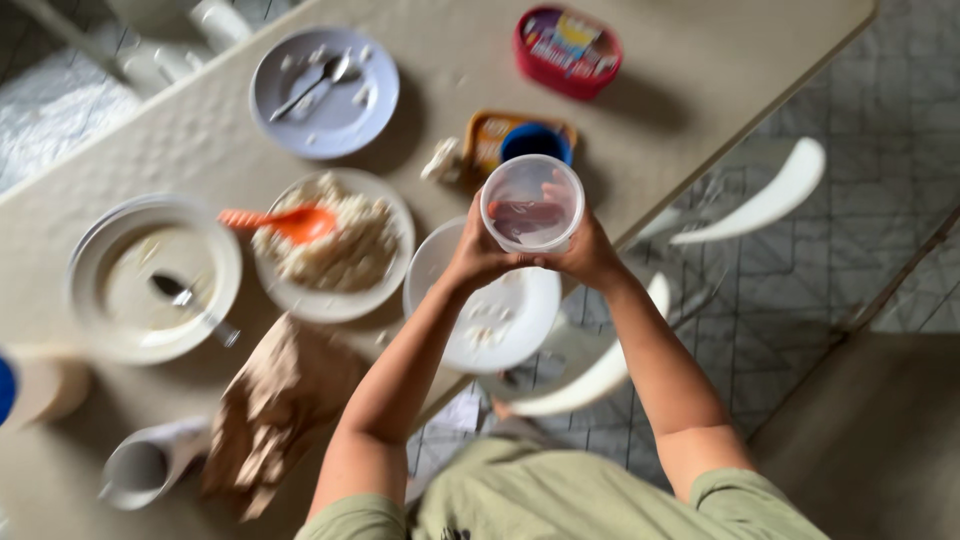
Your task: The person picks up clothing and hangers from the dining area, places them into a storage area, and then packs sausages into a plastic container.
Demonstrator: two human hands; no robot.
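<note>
clear tub (532, 203) held above bench (680, 70) edge, mouth toward camera, dark contents inside. left hand (478, 255) and right hand (588, 252) both gripped tub's sides. white plate (490, 310) just below hands. blue cup (536, 142) just behind tub. plate of rice (340, 250) with orange spoon (285, 221) to left. red tub (567, 50) far back.

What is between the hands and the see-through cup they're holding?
Nothing visible. The left hand and right hand both grip the clear cup directly, holding it up above the white plate.
</note>
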